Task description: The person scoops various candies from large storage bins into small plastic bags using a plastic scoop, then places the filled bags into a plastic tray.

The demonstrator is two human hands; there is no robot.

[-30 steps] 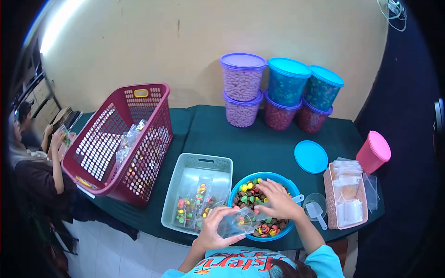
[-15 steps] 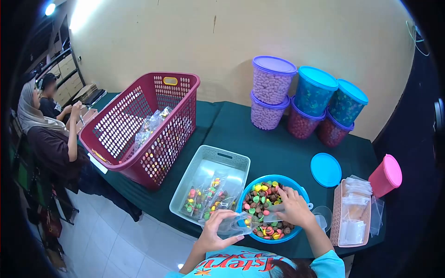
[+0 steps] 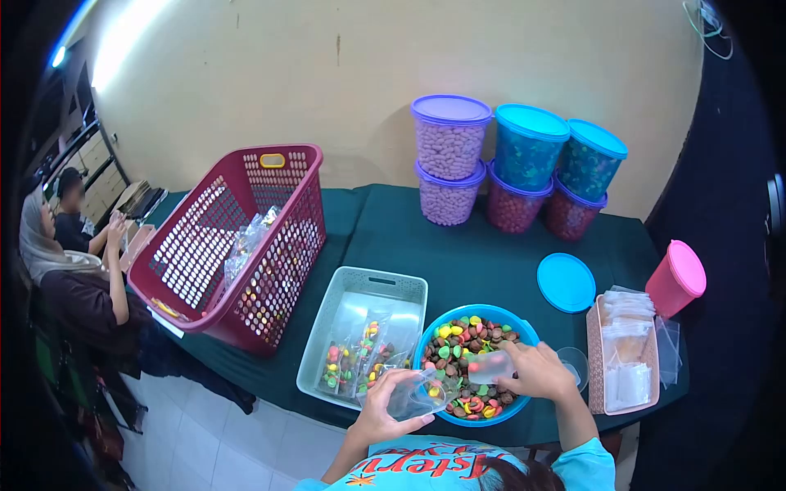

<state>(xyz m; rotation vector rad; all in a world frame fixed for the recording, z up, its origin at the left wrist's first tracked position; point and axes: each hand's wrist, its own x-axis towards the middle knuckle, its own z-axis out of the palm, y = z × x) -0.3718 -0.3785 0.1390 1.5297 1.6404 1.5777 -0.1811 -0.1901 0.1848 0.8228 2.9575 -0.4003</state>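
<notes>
My left hand [image 3: 378,416] has its thumb and fingers curved round a clear plastic bag [image 3: 409,399], held open with a few colored candies inside. In my right hand [image 3: 542,372] is a small clear plastic cup [image 3: 490,368], tipped sideways over the candies with its mouth toward the bag. A pinkish-red candy shows through or beside the cup. Beneath both hands stands a round blue tub [image 3: 483,309] filled with brown, green, yellow and red button candies [image 3: 458,334]. To its left, a pale green tray [image 3: 354,304] holds several clear bags of candies [image 3: 368,353].
A maroon laundry basket [image 3: 246,327] with filled bags stands at left. Stacked candy containers [image 3: 524,151] line the back. A blue lid [image 3: 566,282], a pink container [image 3: 675,278] and a box of plastic bags [image 3: 602,335] are at right. Two people [image 3: 78,286] are at far left.
My right hand has drawn its fingers back from the candies and lifted slightly with the cup. The left hand keeps the bag almost in place. The head view has shifted a little.
</notes>
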